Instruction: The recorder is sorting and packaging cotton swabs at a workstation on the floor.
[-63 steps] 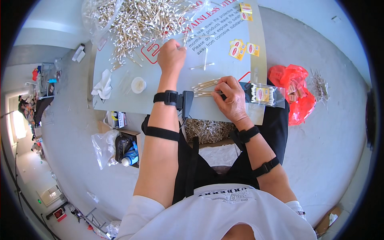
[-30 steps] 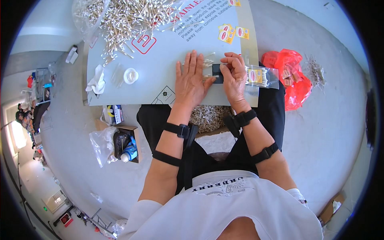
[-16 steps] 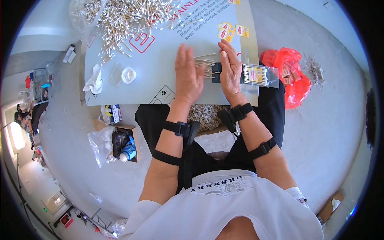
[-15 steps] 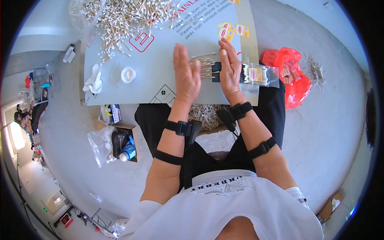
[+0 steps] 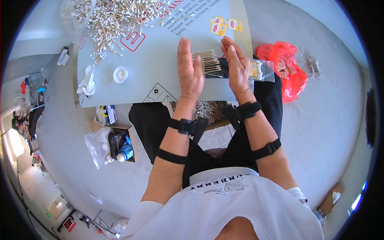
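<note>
A small row of cotton swabs [image 5: 209, 61] lies on the table between my two hands. My left hand [image 5: 190, 74] stands on edge at the swabs' left ends, fingers stretched out and the palm turned toward them. On the other side, my right hand [image 5: 239, 69] is also held upright with straight fingers. A dark strip [image 5: 224, 69] lies between the swabs and my right palm. Just beyond the back of my right hand is a clear plastic bag [image 5: 268, 72] holding swabs and a yellow card, partly covered by that hand.
A big heap of loose swabs [image 5: 116, 20] covers the table's far left. Yellow cards [image 5: 219, 28] lie at the far right. A round white container [image 5: 120, 75] and crumpled tissue [image 5: 87, 82] sit at left. A red plastic bag [image 5: 294, 86] is beyond the right edge.
Both hands have shifted a little to the right over the table. The swabs between them lie in a neater row, and my right hand covers more of the filled bag.
</note>
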The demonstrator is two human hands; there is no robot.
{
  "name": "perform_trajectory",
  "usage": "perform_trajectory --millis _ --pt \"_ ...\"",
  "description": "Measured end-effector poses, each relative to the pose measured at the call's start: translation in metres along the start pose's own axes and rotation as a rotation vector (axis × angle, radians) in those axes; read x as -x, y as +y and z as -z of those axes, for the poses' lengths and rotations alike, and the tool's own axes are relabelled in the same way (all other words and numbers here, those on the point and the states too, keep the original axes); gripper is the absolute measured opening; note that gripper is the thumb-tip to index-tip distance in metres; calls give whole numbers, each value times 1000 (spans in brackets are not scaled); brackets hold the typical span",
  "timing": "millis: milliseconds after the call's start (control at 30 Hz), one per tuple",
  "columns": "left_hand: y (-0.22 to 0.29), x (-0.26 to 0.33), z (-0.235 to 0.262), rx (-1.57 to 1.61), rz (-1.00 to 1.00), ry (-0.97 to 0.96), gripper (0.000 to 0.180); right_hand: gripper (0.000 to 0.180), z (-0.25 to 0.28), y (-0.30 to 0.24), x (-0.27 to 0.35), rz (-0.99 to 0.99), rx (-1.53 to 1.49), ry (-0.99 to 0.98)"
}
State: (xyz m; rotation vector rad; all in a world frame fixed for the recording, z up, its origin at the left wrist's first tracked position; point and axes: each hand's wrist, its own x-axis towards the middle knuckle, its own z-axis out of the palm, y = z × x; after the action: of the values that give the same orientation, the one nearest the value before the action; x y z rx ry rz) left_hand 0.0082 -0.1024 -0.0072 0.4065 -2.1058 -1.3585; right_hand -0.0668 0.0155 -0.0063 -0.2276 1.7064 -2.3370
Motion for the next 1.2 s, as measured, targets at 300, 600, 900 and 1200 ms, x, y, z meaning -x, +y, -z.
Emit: perform_trajectory --millis 300,600,900,1200 --pt "32 36 25 -793 -57 -452 75 18 17 -25 33 245 739 -201" --pt "16 28 29 -684 -64 -350 82 12 14 -14 29 541 1065 -378" --pt "16 18 18 -882 -182 -510 76 17 12 -10 28 386 741 -105" --pt "7 0 -1 -23 60 -45 59 27 -1 7 10 225 203 51"
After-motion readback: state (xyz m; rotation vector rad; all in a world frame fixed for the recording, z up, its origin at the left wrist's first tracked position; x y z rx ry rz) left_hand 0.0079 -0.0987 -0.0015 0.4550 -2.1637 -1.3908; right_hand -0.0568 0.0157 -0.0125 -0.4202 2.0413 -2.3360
